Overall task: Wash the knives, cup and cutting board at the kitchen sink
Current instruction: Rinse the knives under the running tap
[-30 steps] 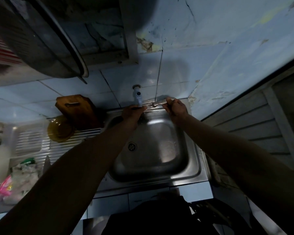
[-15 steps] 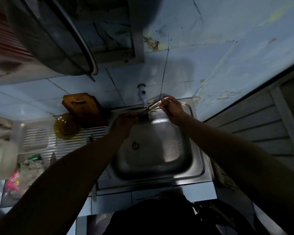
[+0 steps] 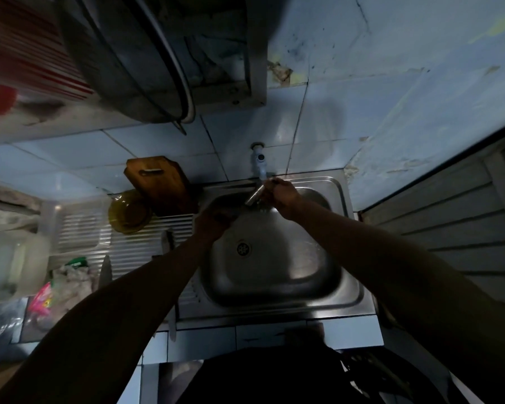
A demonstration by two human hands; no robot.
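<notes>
Over the steel sink [image 3: 344,290], my right hand [image 3: 280,195] grips one end of a metal knife [image 3: 252,196] just under the white tap [image 3: 258,161]. The knife slants down to the left, and my left hand [image 3: 216,220] closes around its lower end; that hand is very dark. A wooden cutting board [image 3: 158,182] leans on the tiled wall left of the sink. An amber glass cup [image 3: 129,212] lies on its side in front of it on the ribbed drainboard [image 3: 79,228]. Another knife [image 3: 105,271] lies on the drainboard.
A big dark pan [image 3: 123,59] hangs overhead at upper left. Plastic bags and wrappers [image 3: 67,281] clutter the counter's left end beside a pale container [image 3: 12,258]. A slatted wall [image 3: 449,228] closes the right side. The drain [image 3: 243,248] sits in the basin.
My left hand came off the tap and moved down and left along the knife. The knife went from nearly level at the sink's back rim to a steep slant under the tap.
</notes>
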